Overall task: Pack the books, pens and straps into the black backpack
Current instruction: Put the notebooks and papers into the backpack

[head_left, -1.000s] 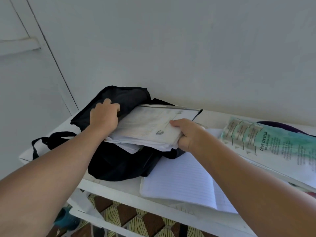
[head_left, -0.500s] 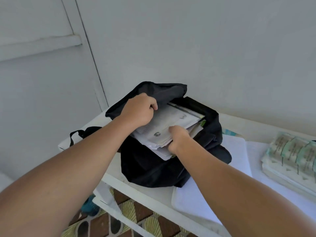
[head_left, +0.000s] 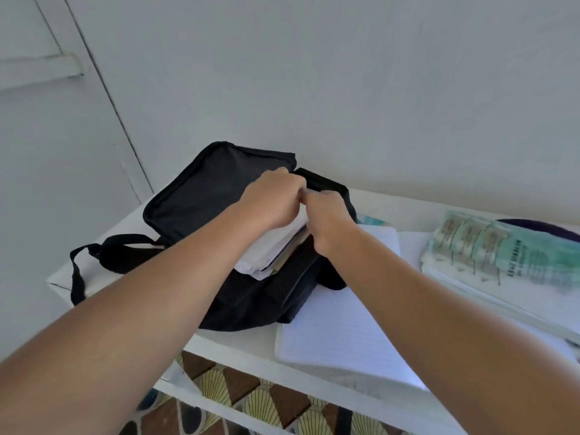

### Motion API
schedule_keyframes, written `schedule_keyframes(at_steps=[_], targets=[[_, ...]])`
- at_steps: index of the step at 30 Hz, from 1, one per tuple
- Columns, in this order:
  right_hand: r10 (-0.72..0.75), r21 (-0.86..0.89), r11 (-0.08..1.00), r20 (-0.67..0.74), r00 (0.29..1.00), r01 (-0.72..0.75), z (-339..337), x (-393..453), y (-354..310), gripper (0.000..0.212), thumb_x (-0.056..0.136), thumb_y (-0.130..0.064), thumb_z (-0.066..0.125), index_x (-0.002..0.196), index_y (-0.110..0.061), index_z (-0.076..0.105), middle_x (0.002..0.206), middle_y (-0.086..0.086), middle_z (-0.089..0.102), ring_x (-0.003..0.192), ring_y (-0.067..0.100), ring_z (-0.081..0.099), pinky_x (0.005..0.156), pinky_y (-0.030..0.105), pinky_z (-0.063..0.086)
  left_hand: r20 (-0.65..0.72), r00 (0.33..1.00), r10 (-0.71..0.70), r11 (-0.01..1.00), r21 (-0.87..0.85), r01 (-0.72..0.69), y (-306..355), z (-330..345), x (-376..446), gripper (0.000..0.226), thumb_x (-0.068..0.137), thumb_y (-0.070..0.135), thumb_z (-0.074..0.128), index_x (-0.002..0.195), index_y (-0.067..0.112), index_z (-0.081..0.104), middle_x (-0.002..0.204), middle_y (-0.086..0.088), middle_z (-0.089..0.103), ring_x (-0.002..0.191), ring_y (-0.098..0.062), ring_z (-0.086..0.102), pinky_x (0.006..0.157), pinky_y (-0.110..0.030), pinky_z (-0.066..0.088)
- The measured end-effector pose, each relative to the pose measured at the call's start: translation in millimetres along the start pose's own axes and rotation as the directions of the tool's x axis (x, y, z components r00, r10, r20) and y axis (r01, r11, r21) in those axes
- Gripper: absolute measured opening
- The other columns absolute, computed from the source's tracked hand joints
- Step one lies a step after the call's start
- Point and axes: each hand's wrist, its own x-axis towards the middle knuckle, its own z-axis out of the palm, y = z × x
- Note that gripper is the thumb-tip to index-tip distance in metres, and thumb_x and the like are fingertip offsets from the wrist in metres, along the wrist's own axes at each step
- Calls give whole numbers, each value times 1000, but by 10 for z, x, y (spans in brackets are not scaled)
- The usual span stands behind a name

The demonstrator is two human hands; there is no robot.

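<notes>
Our fingers were curled over the far end of the thick stack of white papers and books [head_left: 276, 246]: the left hand [head_left: 273, 199] gripped its top edge, and the right hand [head_left: 329, 221] clenched just beside it, though whether it pinched the stack or the bag's rim we could not tell. The stack sat partly inside the soft black fabric backpack [head_left: 219, 196], its near corners poking out of the mouth.

The main risk, as we judged it, was the loose sheets catching on the floppy opening and creasing or fanning apart if we pushed harder. The backpack lay slumped on the white table [head_left: 314, 356] near its front edge, so a firm shove could have slid it. Its black strap [head_left: 81, 271] hung over the left corner, where a snag might drag the bag off.

The open lined notebook [head_left: 339, 324] lay partly under the bag, and pulling it free could have upset the load. A green-covered pile of booklets [head_left: 502, 259] waited at the right; we saw no pens.
</notes>
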Motion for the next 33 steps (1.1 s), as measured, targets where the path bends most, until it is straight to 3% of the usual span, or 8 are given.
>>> schedule_keyframes(at_steps=[5, 8, 11, 18, 21, 24, 27, 33], targets=[[-135, 31, 989, -182, 974, 143, -837, 58, 10, 44, 89, -23, 66, 130, -25, 52, 119, 7, 66, 105, 22, 67, 84, 40, 60, 42, 987, 158, 967, -208, -146, 754, 193, 163, 12, 93, 22, 50, 81, 26, 48, 89, 1, 62, 90, -28, 62, 67, -39, 45], [-113, -51, 993, -238, 965, 104, -1332, 21, 117, 37, 95, -22, 63, 129, -26, 49, 119, 8, 62, 101, 21, 63, 82, 37, 55, 130, 976, 174, 979, -133, -157, 1121, 441, 232, 21, 96, 39, 58, 106, 20, 58, 107, 2, 65, 105, -25, 62, 77, -35, 46], [-14, -163, 987, -148, 989, -10, -1735, 27, 357, 35, 98, -26, 67, 130, -23, 53, 117, 12, 65, 114, 29, 66, 101, 46, 54, 286, 948, 142, 987, 38, -159, 1292, 665, 282, 43, 93, 42, 64, 125, 14, 62, 123, -7, 65, 111, -28, 62, 84, -34, 51], [-32, -540, 838, 98, 995, 80, -2042, -79, 700, 64, 87, -40, 84, 141, -29, 52, 136, -2, 50, 119, 15, 55, 99, 34, 50, 341, 935, 97, 988, 81, -132, 1288, 730, 350, 29, 83, 28, 76, 108, 15, 68, 114, -7, 68, 105, -28, 64, 90, -37, 56], [-25, -749, 636, 224, 974, 188, -1938, -292, 659, 77, 79, -57, 84, 145, -40, 47, 147, -1, 28, 135, 25, 41, 109, 43, 45, 337, 936, 107, 988, 70, -138, 1251, 740, 344, 17, 85, 15, 68, 98, 24, 61, 94, -4, 55, 90, -26, 56, 79, -34, 50], [79, -851, 430, 368, 926, 301, -1885, -518, 737, 109, 71, -69, 84, 158, -48, 21, 168, -3, -4, 157, 29, 1, 123, 59, 26, 335, 936, 107, 991, 37, -127, 1245, 740, 313, 22, 86, 9, 63, 100, 25, 61, 84, 0, 49, 89, -26, 54, 75, -31, 46], [130, -858, 373, 426, 895, 354, -1892, -689, 873, 140, 61, -74, 87, 162, -49, -8, 167, -14, -31, 156, 24, -28, 125, 67, 12, 304, 947, 102, 992, 45, -121, 1263, 757, 258, 30, 88, 11, 61, 116, 16, 70, 103, -3, 61, 98, -23, 60, 89, -37, 53], [74, -823, 304, 522, 849, 480, -1937, -936, 964, 132, 66, -64, 89, 162, -52, -1, 166, -15, -31, 154, 24, -35, 124, 65, 1, 250, 966, 73, 997, -24, -70, 1212, 807, 218, 19, 88, 20, 65, 105, 18, 72, 104, -3, 70, 98, -24, 64, 87, -36, 54]])
